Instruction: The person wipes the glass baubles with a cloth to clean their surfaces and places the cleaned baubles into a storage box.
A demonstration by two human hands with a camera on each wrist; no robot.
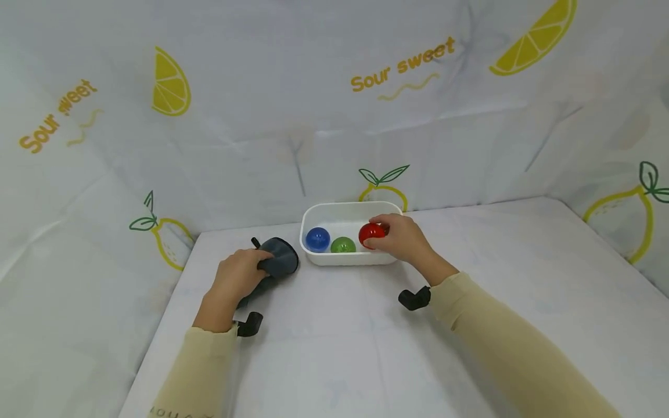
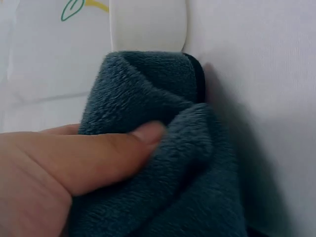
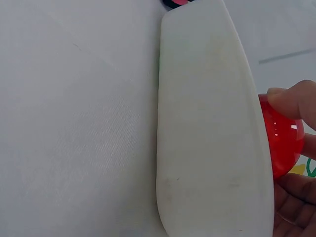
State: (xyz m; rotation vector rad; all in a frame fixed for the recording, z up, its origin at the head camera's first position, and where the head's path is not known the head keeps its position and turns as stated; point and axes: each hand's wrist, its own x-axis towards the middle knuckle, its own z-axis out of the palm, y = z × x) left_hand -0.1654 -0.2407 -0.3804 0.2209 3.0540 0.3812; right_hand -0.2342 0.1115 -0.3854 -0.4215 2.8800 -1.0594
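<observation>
Our left hand (image 1: 237, 277) sits at about eight o'clock from the tub (image 1: 349, 211), fingers and thumb curled into a grey cloth (image 1: 277, 259) that is bunched on the table (image 1: 334, 348); the left wrist view shows our thumb (image 2: 98, 158) pressed into the fleecy folds, with the cloth's far edge just beside the tub's white wall. Our right hand (image 1: 402, 237) reaches in over the tub's three o'clock end, and its fingertips close around a red ball (image 1: 371, 233), which stays inside the tub at that right end. From the right wrist view we see the ball pinched between thumb and fingers behind the tub's long white side. A green ball (image 1: 342, 245) lies in the tub at nine o'clock from the red one, just beside it, and a blue ball (image 1: 317, 239) lies at nine o'clock again, near the tub's left end. Lemon-print sheeting (image 1: 334, 104) rises behind the table at twelve o'clock and along both sides.
</observation>
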